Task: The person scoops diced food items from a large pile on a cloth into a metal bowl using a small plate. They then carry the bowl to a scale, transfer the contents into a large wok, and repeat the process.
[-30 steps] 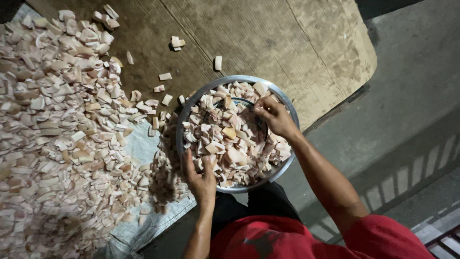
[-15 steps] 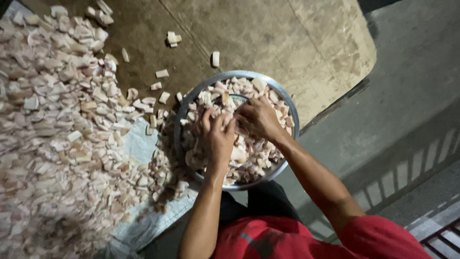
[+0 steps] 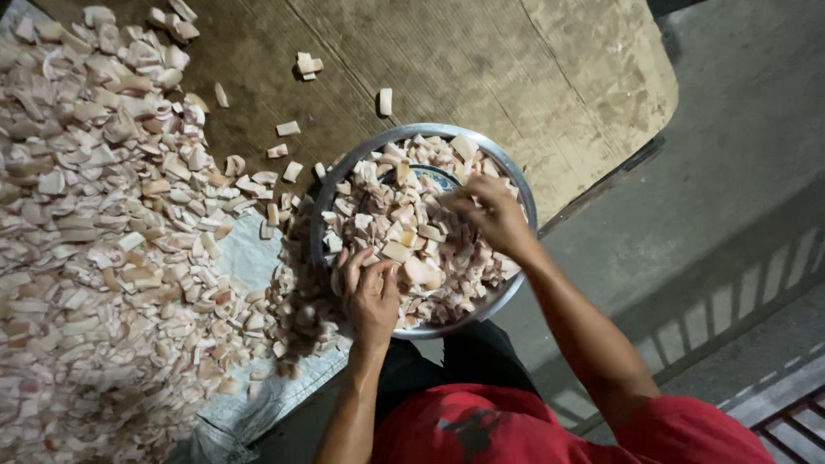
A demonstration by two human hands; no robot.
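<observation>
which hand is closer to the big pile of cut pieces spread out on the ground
Left. The left hand rests at the bowl's near-left rim, right beside the pile. The right hand is over the bowl's far right side, farther from it.

Both hands, left hand (image 3: 371,296) and right hand (image 3: 490,215), dig into pale chunks (image 3: 404,232) filling a metal bowl (image 3: 516,185)
</observation>
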